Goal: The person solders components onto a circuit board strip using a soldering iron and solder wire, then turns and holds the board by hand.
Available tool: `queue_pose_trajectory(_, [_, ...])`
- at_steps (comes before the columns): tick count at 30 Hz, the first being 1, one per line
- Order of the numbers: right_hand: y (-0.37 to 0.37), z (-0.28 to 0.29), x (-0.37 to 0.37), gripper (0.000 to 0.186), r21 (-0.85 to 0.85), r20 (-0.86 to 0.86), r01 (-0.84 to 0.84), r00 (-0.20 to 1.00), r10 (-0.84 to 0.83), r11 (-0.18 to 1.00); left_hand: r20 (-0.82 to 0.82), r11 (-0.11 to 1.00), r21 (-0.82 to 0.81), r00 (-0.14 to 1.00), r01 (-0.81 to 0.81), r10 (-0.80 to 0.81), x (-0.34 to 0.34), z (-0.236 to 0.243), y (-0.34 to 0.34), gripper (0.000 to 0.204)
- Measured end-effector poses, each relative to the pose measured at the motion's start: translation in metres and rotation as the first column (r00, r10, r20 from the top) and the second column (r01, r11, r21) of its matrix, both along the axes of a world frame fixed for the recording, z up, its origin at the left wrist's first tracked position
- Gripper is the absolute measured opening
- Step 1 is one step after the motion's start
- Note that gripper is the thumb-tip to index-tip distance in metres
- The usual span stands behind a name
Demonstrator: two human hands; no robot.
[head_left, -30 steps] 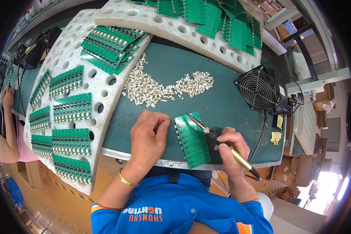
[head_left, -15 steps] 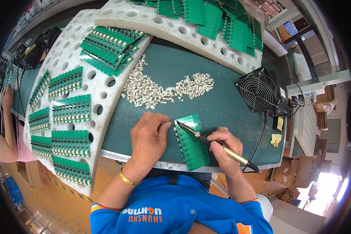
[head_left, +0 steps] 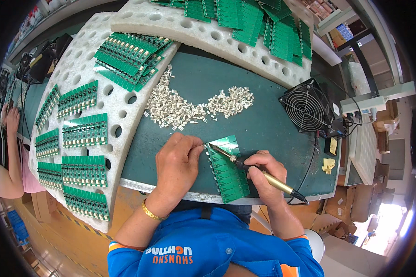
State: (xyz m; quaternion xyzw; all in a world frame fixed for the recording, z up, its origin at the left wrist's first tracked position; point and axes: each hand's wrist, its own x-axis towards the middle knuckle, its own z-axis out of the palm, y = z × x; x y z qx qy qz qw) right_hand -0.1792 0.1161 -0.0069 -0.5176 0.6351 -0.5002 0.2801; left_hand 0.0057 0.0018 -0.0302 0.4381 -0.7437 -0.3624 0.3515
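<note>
My left hand (head_left: 175, 164) is closed in a pinch at the upper-left edge of a green circuit board panel (head_left: 231, 180); what its fingertips hold is too small to make out. My right hand (head_left: 268, 173) grips a soldering iron (head_left: 279, 184) with a black-and-gold handle and a cord. The iron's tip rests at the panel's upper-left corner, close to my left fingertips. The panel lies flat on the dark green bench, with small pins along its left edge. Two loose heaps of small white connectors (head_left: 168, 106) lie behind it.
Perforated white foam slabs (head_left: 81, 62) at left and back bear populated boards (head_left: 83, 168) and stacks of green boards (head_left: 238, 21). A black fan (head_left: 305, 108), cables and yellow scrap (head_left: 328, 165) sit at right. A co-worker's arm (head_left: 11, 161) shows at far left.
My right hand and the iron have moved left and slightly up, bringing the tip to the panel's upper-left corner. My left hand has shifted slightly right. The panel sits slightly lower.
</note>
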Motion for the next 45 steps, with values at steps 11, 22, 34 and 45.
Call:
queue_pose_trajectory(11, [0.0011, -0.0028, -0.0006, 0.016, 0.021, 0.052, 0.022, 0.998, -0.023, 1.0, 0.024, 0.999, -0.042, 1.0, 0.019, -0.018, 0.0003, -0.0013, -0.0017, 0.011])
queue_pose_trajectory(22, [0.0008, -0.0044, -0.0025, 0.016, -0.004, 0.023, 0.003, 1.0, -0.003, 1.0, 0.031, 0.998, -0.061, 0.999, 0.018, -0.016, -0.0022, -0.0021, -0.0009, 0.01])
queue_pose_trajectory(34, [0.0014, -0.0031, -0.002, 0.015, 0.002, 0.023, 0.001, 1.0, -0.001, 1.0, 0.038, 0.998, -0.05, 0.999, 0.032, -0.03, -0.0017, -0.0025, -0.0008, 0.009])
queue_pose_trajectory(45, [0.0036, -0.007, -0.0005, 0.015, -0.013, 0.037, 0.012, 0.999, -0.012, 1.0, 0.035, 0.998, -0.053, 0.999, 0.034, -0.032, -0.0024, -0.0026, -0.0006, 0.009])
